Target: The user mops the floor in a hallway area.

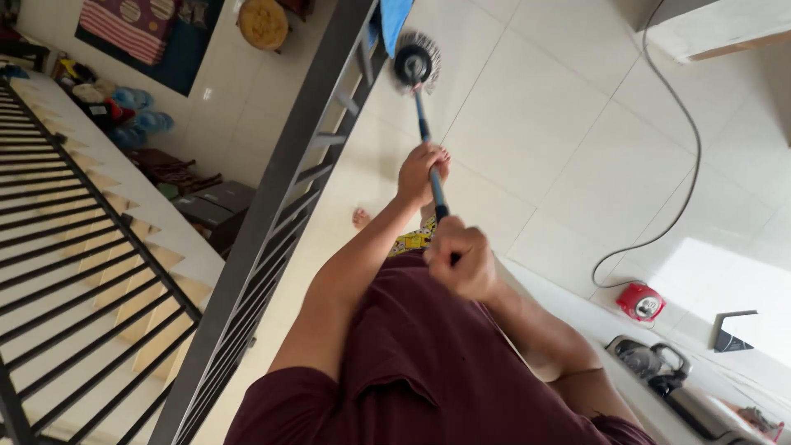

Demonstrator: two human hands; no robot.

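Note:
I hold a mop with both hands. My left hand [423, 169] grips the dark blue handle [427, 132] further along, towards the mop's end. My right hand [461, 259] is closed round the top of the handle, close to my maroon shirt [428, 363]. The round mop head [416, 58], a black hub ringed with pale strands, rests on the cream tiled floor [535, 124] next to the dark metal railing [280, 189].
The railing runs diagonally across the left; beyond it wooden stairs [124, 280] go down to a lower room with bags and clutter. A black cable [688, 124] crosses the tiles to a red round object [641, 302]. A white cabinet [717, 29] stands at upper right.

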